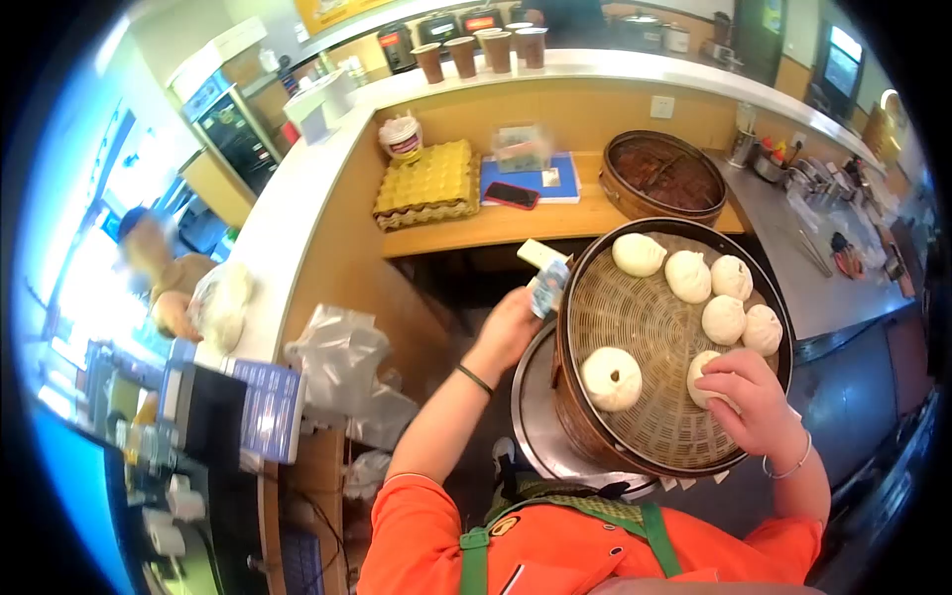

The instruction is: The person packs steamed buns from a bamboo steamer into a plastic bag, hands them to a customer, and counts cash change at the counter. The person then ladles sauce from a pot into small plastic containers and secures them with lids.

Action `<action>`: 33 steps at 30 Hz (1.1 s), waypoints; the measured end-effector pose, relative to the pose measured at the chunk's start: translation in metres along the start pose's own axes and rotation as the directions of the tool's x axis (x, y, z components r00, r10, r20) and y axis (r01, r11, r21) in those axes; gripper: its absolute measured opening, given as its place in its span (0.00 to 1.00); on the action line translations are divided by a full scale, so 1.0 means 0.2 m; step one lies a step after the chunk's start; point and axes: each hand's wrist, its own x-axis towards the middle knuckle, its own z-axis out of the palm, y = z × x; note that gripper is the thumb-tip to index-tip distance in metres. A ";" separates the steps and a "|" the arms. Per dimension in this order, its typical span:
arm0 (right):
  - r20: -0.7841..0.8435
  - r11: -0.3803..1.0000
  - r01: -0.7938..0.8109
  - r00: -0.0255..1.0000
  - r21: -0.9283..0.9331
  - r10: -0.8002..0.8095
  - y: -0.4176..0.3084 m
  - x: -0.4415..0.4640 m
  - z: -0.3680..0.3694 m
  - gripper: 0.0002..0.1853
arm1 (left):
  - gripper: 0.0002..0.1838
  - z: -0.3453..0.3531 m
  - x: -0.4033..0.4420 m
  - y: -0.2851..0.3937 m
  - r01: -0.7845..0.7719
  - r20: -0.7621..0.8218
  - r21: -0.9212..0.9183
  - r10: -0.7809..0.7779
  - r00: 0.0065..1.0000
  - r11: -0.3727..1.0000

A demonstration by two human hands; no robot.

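Observation:
A round bamboo steamer (pixel 654 397) holds several white buns, most of them along its upper and right side. One bun (pixel 612 379) with a dark hole on top lies at the lower left of the woven base. My right hand (pixel 744 392) is closed over another bun (pixel 702 377) at the lower right, covering part of it. At the steamer's left rim, my left hand (pixel 508 322) grips a pale flat handle (pixel 540 255) with blue-and-white material (pixel 548 289) around it.
Behind the steamer are a second steamer (pixel 662 178), yellow egg trays (pixel 426 184), and a phone (pixel 512 195) on a blue folder. Cups (pixel 463 57) line the raised counter. Utensils lie on the metal worktop (pixel 783 258). A person (pixel 164 268) stands beyond the left counter, near a plastic bag.

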 end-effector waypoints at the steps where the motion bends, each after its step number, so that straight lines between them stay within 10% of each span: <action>1: -0.007 1.000 -0.015 1.000 -0.023 0.015 -0.01 -0.01 0.02 0.13 | 0.11 0.05 0.05 -0.05 0.146 0.084 -0.311 -0.126 0.988 0.939; 5: -0.086 0.952 -0.304 0.950 -0.032 0.300 -0.08 0.01 0.18 0.13 | 0.07 0.08 0.05 -0.12 0.127 0.156 -0.278 -0.086 0.984 0.952; 19: -0.108 0.948 -0.319 0.942 -0.010 0.316 0.05 0.64 0.44 0.12 | 0.06 0.11 0.09 -0.07 0.248 0.537 -0.107 -0.153 0.829 0.963; 23: 0.119 0.909 -0.411 0.901 -0.072 0.417 0.15 0.81 0.51 0.10 | 0.05 -0.03 0.19 0.22 -0.122 0.391 0.265 0.009 0.920 0.956; 27: 0.045 0.901 -0.435 0.900 0.015 0.434 0.26 1.20 0.62 0.10 | 0.05 -0.33 0.53 0.34 -0.242 0.305 0.114 0.197 0.932 0.964; 29: 0.019 0.918 -0.394 0.919 0.049 0.394 0.40 1.40 0.75 0.12 | 0.09 -0.45 0.69 0.33 -0.208 0.129 -0.263 0.248 0.960 0.942; 33: -0.272 0.951 -0.263 0.915 0.164 0.300 0.66 1.83 1.01 0.06 | 0.10 -0.79 0.95 0.48 -0.008 -0.070 -0.498 -0.031 0.997 0.867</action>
